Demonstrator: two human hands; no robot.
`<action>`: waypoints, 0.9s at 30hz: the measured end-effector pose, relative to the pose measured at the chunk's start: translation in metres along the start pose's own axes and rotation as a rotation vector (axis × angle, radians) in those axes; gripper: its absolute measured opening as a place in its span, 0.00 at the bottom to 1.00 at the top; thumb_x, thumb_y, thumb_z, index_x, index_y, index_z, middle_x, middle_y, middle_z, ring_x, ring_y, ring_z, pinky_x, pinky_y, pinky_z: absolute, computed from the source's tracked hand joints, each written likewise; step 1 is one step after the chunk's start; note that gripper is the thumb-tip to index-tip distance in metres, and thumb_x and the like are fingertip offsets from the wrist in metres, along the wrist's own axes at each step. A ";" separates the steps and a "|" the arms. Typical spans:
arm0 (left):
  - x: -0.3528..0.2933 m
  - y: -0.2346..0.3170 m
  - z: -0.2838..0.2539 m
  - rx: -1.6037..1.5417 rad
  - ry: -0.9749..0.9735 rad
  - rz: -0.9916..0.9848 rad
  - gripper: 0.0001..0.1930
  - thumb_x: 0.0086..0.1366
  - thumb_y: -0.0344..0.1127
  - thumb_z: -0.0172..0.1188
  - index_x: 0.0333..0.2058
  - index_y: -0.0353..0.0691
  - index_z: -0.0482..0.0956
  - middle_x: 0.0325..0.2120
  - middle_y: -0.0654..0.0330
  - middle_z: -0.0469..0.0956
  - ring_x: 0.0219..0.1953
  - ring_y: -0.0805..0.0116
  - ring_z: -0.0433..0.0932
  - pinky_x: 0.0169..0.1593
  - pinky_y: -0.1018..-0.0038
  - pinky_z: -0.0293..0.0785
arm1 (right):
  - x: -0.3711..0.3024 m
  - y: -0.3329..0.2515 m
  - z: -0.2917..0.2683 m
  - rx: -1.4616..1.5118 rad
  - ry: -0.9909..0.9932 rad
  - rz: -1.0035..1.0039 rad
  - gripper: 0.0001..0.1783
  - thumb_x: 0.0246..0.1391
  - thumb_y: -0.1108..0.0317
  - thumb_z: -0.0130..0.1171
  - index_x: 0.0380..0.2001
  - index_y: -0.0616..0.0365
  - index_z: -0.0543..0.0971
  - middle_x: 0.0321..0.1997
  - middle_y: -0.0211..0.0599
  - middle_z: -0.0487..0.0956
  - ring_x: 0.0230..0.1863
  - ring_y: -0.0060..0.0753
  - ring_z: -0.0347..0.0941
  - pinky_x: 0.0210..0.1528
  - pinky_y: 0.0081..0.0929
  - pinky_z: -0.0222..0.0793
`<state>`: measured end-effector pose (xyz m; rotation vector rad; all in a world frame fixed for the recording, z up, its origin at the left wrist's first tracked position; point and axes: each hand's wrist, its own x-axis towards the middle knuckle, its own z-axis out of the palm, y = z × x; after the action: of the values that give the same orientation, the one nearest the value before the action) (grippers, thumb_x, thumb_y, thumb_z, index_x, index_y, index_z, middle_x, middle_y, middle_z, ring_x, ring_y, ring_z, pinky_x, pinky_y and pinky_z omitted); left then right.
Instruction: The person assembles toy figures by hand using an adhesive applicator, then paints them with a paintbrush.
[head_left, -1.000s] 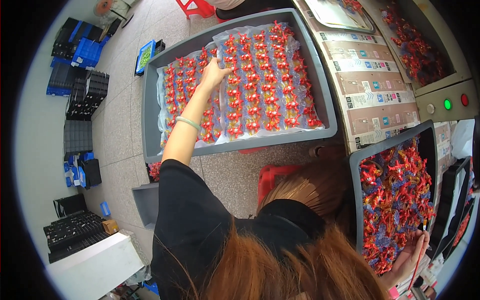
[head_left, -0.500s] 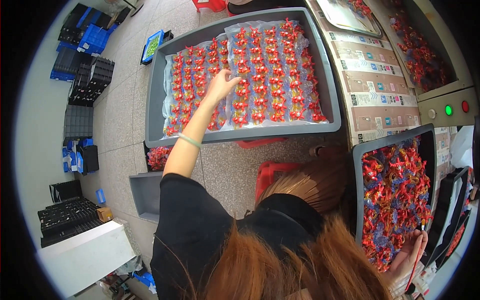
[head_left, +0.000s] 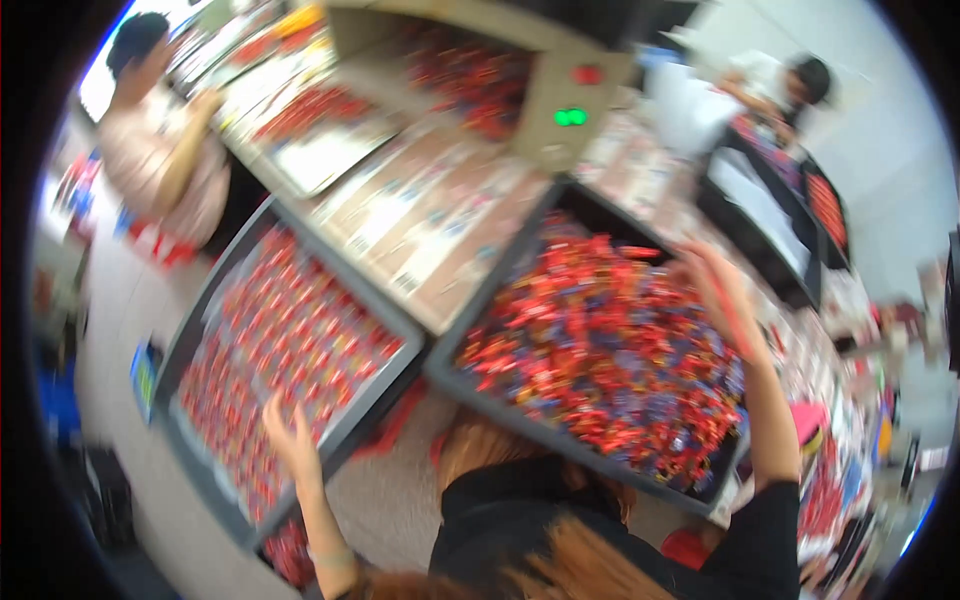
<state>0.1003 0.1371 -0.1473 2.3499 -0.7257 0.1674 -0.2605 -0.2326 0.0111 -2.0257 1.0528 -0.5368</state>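
My left hand is open above the near edge of a grey tray, its fingers apart and nothing visible in it. Rows of small red figures with yellow and clear bluish parts lie there on a translucent sheet. To the right, a dark grey bin holds a loose heap of similar red, yellow and bluish pieces. At that bin's far right side is my right hand, closed around a thin red-handled paintbrush. Motion blur hides the brush tip and the exact finger positions.
Behind the trays stands a worktable with a machine box bearing lit buttons. A white tray of red pieces lies on it. Co-workers sit at far left and far right. Black bins stand at the right.
The view has swung right, bringing the heaped bin to the middle and co-workers into sight. My left hand is now over the near edge of the row tray; my right hand is at the bin's far right side.
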 end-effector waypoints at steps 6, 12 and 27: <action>-0.028 0.234 0.024 -0.618 -0.248 0.430 0.09 0.49 0.19 0.52 0.31 0.33 0.71 0.31 0.53 0.71 0.37 0.60 0.70 0.44 0.69 0.65 | 0.107 0.079 -0.077 -0.768 0.180 -0.208 0.14 0.47 0.64 0.50 0.36 0.61 0.69 0.28 0.54 0.73 0.34 0.51 0.70 0.35 0.40 0.66; -0.052 0.297 0.050 -0.654 -0.463 0.762 0.12 0.44 0.22 0.58 0.31 0.39 0.74 0.31 0.59 0.73 0.39 0.59 0.70 0.43 0.68 0.66 | 0.210 0.158 -0.101 -1.013 0.407 -0.029 0.14 0.43 0.63 0.52 0.32 0.61 0.70 0.29 0.46 0.75 0.36 0.48 0.71 0.36 0.41 0.67; -0.055 0.332 0.058 -0.327 -0.367 0.726 0.07 0.47 0.25 0.57 0.29 0.37 0.75 0.26 0.56 0.74 0.29 0.59 0.74 0.33 0.70 0.71 | 0.317 0.225 -0.128 -0.915 0.474 0.461 0.13 0.46 0.70 0.43 0.33 0.54 0.77 0.40 0.42 0.74 0.49 0.42 0.65 0.54 0.55 0.44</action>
<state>-0.1299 -0.0818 -0.0225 1.7323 -1.6323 -0.0745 -0.2764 -0.6304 -0.0844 -2.3044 2.3005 -0.3046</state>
